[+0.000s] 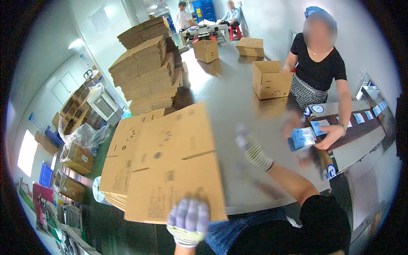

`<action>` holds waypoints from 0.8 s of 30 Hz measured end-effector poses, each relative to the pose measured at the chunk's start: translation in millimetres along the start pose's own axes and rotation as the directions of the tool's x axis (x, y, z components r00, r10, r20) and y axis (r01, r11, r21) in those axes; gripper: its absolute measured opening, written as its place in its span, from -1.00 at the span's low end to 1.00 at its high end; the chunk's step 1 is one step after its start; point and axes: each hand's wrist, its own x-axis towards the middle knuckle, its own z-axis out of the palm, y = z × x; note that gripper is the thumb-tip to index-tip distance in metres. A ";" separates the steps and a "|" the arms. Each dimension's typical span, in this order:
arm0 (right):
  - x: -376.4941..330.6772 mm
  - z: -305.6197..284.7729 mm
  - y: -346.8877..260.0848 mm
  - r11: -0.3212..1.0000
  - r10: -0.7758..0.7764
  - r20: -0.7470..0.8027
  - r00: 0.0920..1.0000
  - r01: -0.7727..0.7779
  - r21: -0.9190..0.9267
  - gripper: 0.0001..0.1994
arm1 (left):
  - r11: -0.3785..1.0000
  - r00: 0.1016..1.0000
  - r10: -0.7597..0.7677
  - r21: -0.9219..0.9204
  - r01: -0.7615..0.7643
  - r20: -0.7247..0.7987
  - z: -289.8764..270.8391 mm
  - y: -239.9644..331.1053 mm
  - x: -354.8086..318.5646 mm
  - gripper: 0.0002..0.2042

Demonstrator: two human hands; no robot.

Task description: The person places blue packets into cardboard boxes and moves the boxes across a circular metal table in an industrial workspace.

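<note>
A flat brown carton (170, 170) is at the near left of the scene, tilted over the near edge of the metal table (238, 193) and overlapping a pile of folded cartons (120, 159) just to its left. The person's left hand (188, 222), in a striped knit glove, grips the carton's near edge, with the fingers bent over its upper face; the thumb is hidden. The right hand (255, 152), gloved alike, reaches over the table to the right of the carton, well apart from it; its fingertips are blurred, so how far they are bent cannot be told, and nothing shows in its grasp. Farther right, a co-worker (318, 59) in a blue cap and black top has one hand at an open box (272, 84) and the other on blue-and-white packets (302, 138) beside a dark conveyor belt (361, 132). A tall stack of flattened cartons (144, 63) rises on the far left, while a second box (206, 51) and a low stack of flat cardboard (250, 46) rest toward the table's far end. Beyond them are two more people, one standing (183, 19), one seated (231, 17).
</note>
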 end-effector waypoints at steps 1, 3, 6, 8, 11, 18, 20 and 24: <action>7.6 -25.6 -7.6 0.996 -0.083 -0.119 0.989 0.081 -0.024 -0.39 | 0.989 0.999 0.036 -0.141 -0.037 -0.014 -4.0 5.6 6.6 -0.79; 18.1 -77.6 -19.0 0.964 -0.256 -0.284 0.924 0.222 -0.147 -0.41 | 0.955 0.997 0.068 -0.285 -0.076 -0.038 -6.7 13.6 18.1 -0.78; 22.5 -129.0 -16.3 0.847 -0.475 -0.262 0.840 0.356 -0.394 -0.43 | 0.838 0.977 -0.214 -0.517 0.174 -0.017 -0.8 24.5 19.8 -0.85; 15.1 -134.9 -16.0 0.758 -0.550 -0.138 0.824 0.422 -0.498 -0.43 | 0.697 0.848 -0.517 -0.633 0.337 -0.118 22.9 29.3 12.6 -0.90; -9.3 -105.1 -31.5 0.673 -0.569 0.012 0.822 0.474 -0.567 -0.42 | 0.446 0.640 -0.769 -0.730 0.518 -0.015 58.9 27.9 -31.4 -0.77; -21.6 -84.1 -35.0 0.669 -0.644 0.233 0.729 0.684 -0.291 -0.43 | 0.056 0.431 -0.873 -0.832 0.552 0.227 65.6 16.6 -73.2 -0.60; -22.8 -81.5 -23.4 0.704 -0.648 0.209 0.732 0.681 -0.203 -0.43 | -0.001 0.421 -0.870 -0.854 0.520 0.257 60.9 18.7 -74.1 -0.55; -32.3 -56.3 -44.7 0.850 -0.526 0.535 0.661 0.393 0.350 -0.68 | 0.294 0.823 -0.522 -0.858 0.420 0.224 42.4 21.8 -57.0 -0.29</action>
